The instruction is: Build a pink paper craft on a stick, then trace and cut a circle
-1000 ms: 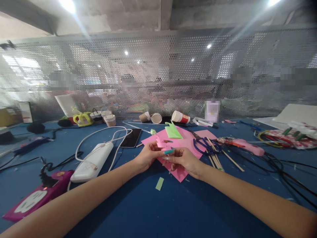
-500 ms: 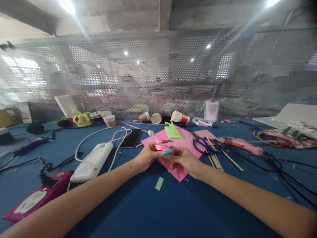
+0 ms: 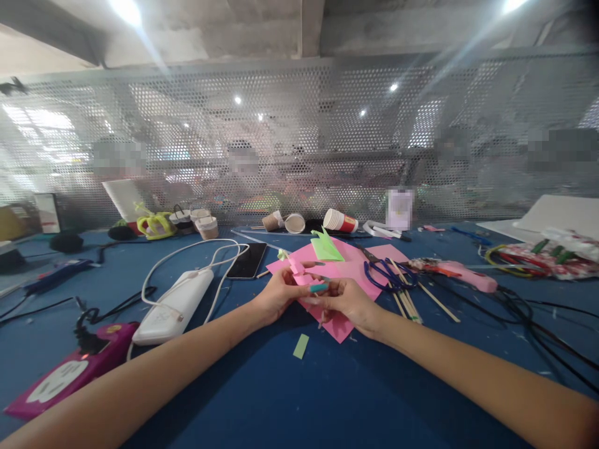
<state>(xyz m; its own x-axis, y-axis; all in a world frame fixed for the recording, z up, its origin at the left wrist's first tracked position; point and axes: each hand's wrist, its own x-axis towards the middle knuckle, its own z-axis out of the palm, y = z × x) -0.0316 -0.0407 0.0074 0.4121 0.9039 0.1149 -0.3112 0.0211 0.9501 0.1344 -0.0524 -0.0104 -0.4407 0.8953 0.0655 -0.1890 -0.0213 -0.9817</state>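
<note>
My left hand (image 3: 276,294) pinches a narrow pink paper strip (image 3: 298,268), which winds in loops above the fingers and ends in a small pale green tip (image 3: 282,254). Close against it, my right hand (image 3: 352,302) has its thumb and fingers closed on the lower part of the strip; the exact grip is hidden between the hands. Both hands are over pink paper sheets (image 3: 340,330) on the blue table. A light green folded paper piece (image 3: 327,247) rests on the sheets beyond the fingers. Nearer me lies a small green paper rectangle (image 3: 301,347).
Right of the sheets are blue-handled scissors (image 3: 381,275), thin wooden sticks (image 3: 406,300) and a pink glue gun (image 3: 472,276). On the left lie a phone (image 3: 248,260), a white power bank (image 3: 173,307) with its cable, and a purple power strip (image 3: 70,374). Paper cups (image 3: 339,221) line the mesh partition.
The upper loops of the pink strip have turned and tilted slightly between my fingers. My right fingers have shifted a little at the strip, while both arms stay nearly in place.
</note>
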